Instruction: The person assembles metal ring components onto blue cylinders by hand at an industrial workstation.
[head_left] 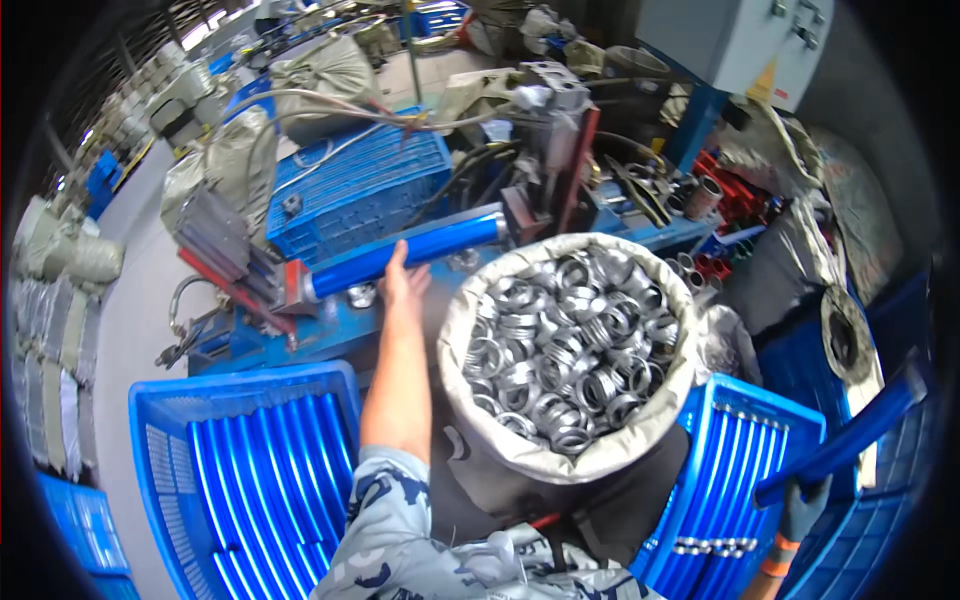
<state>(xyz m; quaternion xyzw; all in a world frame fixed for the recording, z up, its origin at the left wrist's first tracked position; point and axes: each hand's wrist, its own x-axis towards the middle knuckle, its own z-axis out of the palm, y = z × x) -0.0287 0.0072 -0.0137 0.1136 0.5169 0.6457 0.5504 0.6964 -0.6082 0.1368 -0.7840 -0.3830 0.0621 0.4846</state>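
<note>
A shiny blue tube (405,250) lies lengthwise between the two end blocks of a press-like machine (232,245), with a silver ring at its right end. My left hand (403,282) reaches to the middle of this tube from the near side, fingers stretched out; whether they touch it I cannot tell. Low at the right, my right hand (803,508), in a grey glove with an orange cuff, is closed round another blue tube (850,435), which slants up to the right above a crate. Part of that hand is behind the tube.
A pale sack (470,440) full of silver metal rings (570,350) stands before me. Left of it is a blue crate (150,400) of blue tubes; right of it, another crate (815,415) of tubes. An upturned blue crate (350,185) and a grey cabinet (730,45) are behind.
</note>
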